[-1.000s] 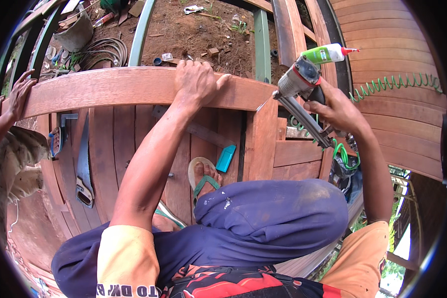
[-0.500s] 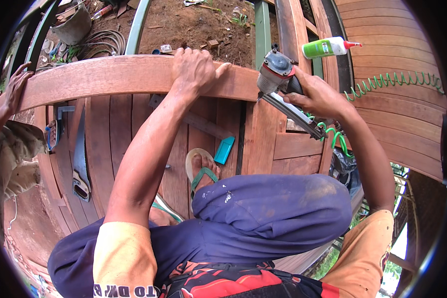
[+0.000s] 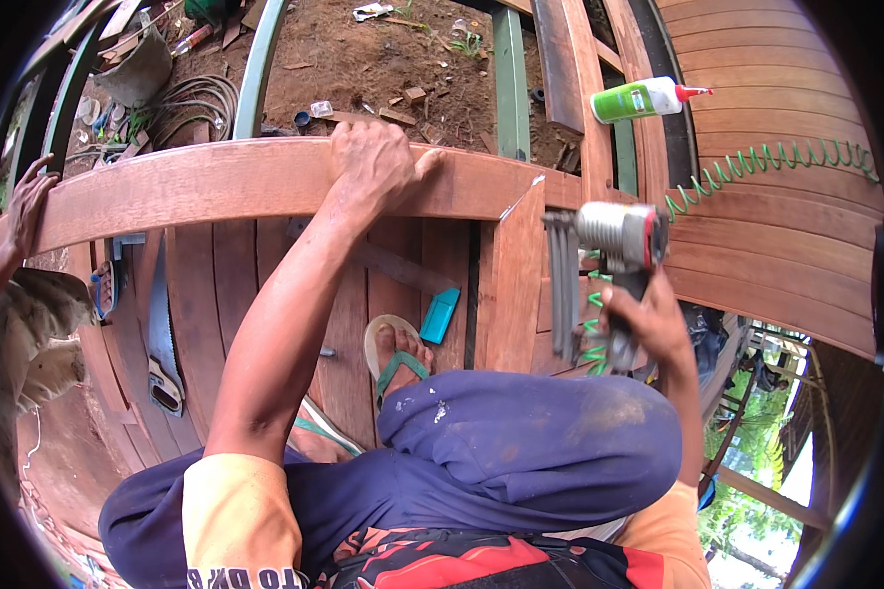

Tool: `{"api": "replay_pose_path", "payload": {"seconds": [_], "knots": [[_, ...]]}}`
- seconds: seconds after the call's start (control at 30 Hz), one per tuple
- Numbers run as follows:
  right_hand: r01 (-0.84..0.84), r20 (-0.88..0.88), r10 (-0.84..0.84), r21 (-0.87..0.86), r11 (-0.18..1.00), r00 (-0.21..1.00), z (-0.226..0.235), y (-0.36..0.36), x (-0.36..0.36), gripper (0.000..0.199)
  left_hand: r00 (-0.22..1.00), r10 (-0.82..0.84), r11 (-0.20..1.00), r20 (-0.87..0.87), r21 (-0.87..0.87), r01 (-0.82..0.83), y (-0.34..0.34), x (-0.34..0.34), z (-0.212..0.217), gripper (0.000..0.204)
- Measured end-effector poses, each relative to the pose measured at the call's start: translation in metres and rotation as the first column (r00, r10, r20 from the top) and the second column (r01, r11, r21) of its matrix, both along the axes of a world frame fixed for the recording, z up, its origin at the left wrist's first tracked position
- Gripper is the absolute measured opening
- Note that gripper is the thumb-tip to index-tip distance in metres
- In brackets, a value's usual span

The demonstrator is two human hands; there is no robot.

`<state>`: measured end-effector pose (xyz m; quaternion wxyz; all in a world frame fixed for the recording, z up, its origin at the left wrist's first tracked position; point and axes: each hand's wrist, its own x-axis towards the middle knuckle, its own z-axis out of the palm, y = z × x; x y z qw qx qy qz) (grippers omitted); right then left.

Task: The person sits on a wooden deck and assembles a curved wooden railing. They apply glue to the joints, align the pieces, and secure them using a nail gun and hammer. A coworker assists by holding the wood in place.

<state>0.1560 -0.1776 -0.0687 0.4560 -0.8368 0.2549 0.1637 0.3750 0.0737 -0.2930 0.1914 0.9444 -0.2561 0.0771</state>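
My left hand (image 3: 371, 165) is closed over the top edge of a long reddish wooden board (image 3: 216, 182), which stands across the deck frame. My right hand (image 3: 650, 319) grips the handle of a pneumatic nail gun (image 3: 614, 234), slightly blurred by motion. The gun is off the wood, to the right of the joint where the board meets another plank (image 3: 516, 285). White glue-like marks show at that joint. A green coiled air hose (image 3: 756, 162) runs near the gun. At the far left, a co-worker's hand (image 3: 34, 201) rests at the board's end.
A green-and-white glue bottle (image 3: 634, 101) with a red tip lies on the planks. A handsaw (image 3: 163, 344) and a teal-handled tool (image 3: 441, 314) lie on the deck. Green posts (image 3: 509, 88) rise beyond the board, over bare soil with scraps and a coiled cable (image 3: 201, 98).
My right hand has drawn the nail gun away from the board's joint, down and to the right, turning it. My left hand keeps its hold on the board.
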Motion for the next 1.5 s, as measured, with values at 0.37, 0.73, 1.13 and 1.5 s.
{"api": "replay_pose_path", "payload": {"seconds": [0.37,0.73,1.13,1.5], "knots": [[-0.251,0.186,0.343,-0.389,0.886,0.921,-0.022,-0.002,-0.032,0.069,1.000,-0.012,0.998,-0.001,0.057,0.012,-0.002,-0.003,0.009,0.074],[-0.556,-0.407,0.908,-0.779,-0.290,0.096,-0.034,-0.043,0.044,0.049,0.996,0.016,0.998,-0.085,0.058,-0.012,-0.002,-0.002,0.022,0.076],[-0.672,-0.404,0.893,-0.719,-0.176,0.197,-0.033,-0.039,0.039,0.061,0.997,0.031,0.999,-0.073,0.030,-0.029,-0.001,-0.003,0.022,0.075],[-0.360,-0.233,0.311,-0.213,0.908,0.921,0.006,0.008,0.087,0.066,0.981,0.030,0.998,-0.189,0.063,-0.018,-0.003,0.000,0.019,0.076]]}}
